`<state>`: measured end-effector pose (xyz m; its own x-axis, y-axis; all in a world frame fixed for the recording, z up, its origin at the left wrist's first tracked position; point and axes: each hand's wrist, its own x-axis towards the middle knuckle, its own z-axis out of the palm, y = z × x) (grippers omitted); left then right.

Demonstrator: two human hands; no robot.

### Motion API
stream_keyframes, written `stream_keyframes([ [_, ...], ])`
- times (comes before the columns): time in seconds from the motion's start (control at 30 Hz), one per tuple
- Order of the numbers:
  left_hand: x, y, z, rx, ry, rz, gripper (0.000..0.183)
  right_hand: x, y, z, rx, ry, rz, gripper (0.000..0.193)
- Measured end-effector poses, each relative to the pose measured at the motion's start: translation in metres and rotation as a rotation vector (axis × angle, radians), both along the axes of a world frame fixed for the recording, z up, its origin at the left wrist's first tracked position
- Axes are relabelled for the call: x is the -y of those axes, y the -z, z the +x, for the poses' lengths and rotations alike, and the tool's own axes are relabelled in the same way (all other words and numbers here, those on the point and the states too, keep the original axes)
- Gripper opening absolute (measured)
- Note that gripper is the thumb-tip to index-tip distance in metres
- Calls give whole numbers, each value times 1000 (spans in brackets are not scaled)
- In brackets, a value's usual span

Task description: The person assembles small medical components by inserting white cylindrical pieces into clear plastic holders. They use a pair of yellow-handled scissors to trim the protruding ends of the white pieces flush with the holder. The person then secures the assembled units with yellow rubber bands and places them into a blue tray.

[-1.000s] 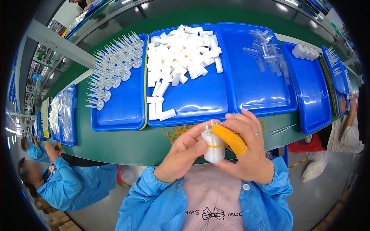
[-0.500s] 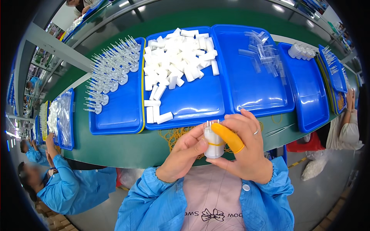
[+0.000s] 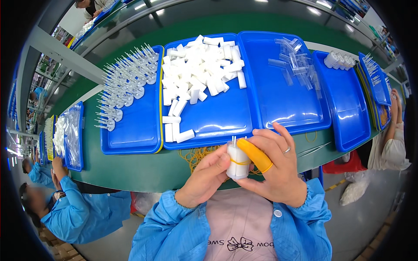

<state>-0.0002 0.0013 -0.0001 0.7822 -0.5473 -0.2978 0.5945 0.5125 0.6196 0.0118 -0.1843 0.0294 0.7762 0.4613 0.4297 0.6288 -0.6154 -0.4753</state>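
Observation:
Just past the table's near edge, both hands hold a bundle of white blocks [image 3: 235,170] upright on a round clear base, with thin pale prongs sticking out of its top. A yellow rubber band [image 3: 239,163] runs around its middle. My left hand [image 3: 201,179] grips the bundle's left side, thumb in front. My right hand [image 3: 282,176] closes on it from the right, thumb low by the base and index finger at the top. That index finger wears a yellow finger cot [image 3: 257,157]; a ring is on another finger. The bundle's far side is hidden.
Loose yellow rubber bands [image 3: 191,157] lie behind my hands. Blue trays stand beyond: pronged clear pieces [image 3: 130,82], white blocks [image 3: 198,65], clear tubes [image 3: 298,63], finished-looking bundles [image 3: 339,60]. Tweezers [image 3: 317,148] lie at right. A person in blue [image 3: 85,215] sits at left.
The bundle and both hands have shifted slightly left. The rubber band, level before, now looks slanted, with two strands apart at the front. Both hands keep their hold.

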Motion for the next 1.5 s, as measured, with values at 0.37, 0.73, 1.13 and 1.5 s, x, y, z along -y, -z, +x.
stream_keyframes([
  [0.37,0,-1,0,10,-9,66,64,3,-2,0,-7,24,18,55],
  [0.73,-2,-8,-4,35,-25,78,67,-9,2,-4,23,60,27,49],
  [1.13,-1,7,-2,134,82,-122,62,30,-12,2,-443,-133,513,64],
  [1.5,-9,-6,-7,394,-284,261,52,112,-42,73,-111,291,355,50],
])
